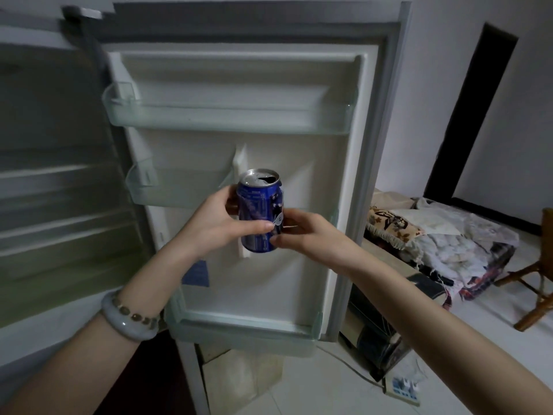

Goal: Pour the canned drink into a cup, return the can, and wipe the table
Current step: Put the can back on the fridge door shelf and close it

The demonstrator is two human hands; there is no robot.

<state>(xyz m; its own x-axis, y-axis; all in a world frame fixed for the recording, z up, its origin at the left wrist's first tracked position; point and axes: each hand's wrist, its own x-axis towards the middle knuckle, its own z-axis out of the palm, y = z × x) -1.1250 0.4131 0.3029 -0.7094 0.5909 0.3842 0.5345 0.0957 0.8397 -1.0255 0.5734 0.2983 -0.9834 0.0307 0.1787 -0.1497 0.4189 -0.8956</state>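
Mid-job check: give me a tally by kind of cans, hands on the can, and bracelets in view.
Cans: 1, the blue can
Hands gripping it: 2, left hand and right hand
Bracelets: 2, pale bangle and beaded bracelet, left wrist
Total: 5

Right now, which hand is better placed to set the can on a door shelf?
Likely left: the left hand wraps the can and is nearer the middle shelf; the right hand only pinches its lower part.
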